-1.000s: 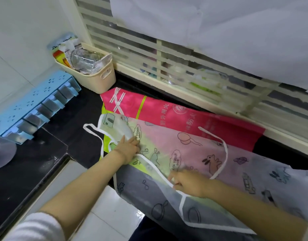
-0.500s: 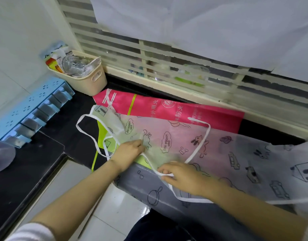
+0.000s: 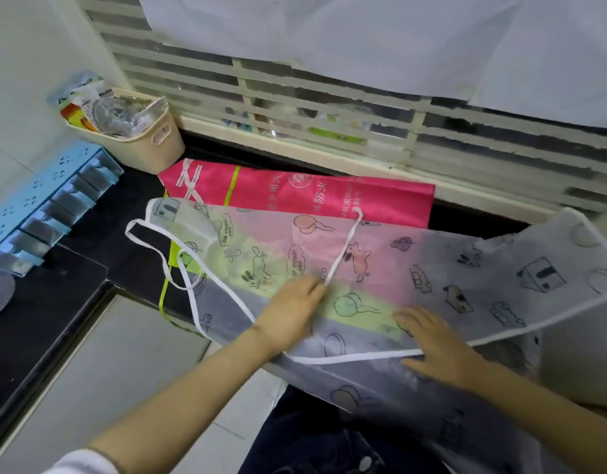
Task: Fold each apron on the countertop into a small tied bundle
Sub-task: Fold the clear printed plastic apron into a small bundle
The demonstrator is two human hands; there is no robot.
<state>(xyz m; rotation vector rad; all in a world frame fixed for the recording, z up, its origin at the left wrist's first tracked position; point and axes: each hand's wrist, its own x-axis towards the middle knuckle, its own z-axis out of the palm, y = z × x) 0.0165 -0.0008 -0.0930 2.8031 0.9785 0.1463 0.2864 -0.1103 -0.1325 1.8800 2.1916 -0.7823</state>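
Pressing left hand [image 3: 290, 311] and right hand [image 3: 439, 347] flat-fingered on sheer apron [image 3: 432, 265]. Not yet folding or tying this or pink apron [image 3: 329, 196].

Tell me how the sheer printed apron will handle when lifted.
Probably floppy: the sheer apron drapes limp over the countertop edge. Likely light, since the pink apron shows through it. Its white ties may trail and snag.

Bare black tabletop [image 3: 138, 196] opens at 9 o'clock of the spread sheer apron [image 3: 415, 268], hemmed by a blue rack [image 3: 45, 203] at 10 o'clock and a beige basket [image 3: 151, 148] at 11. A window grille [image 3: 295, 97] walls off 12 o'clock; cloth blankets the surface toward 3.
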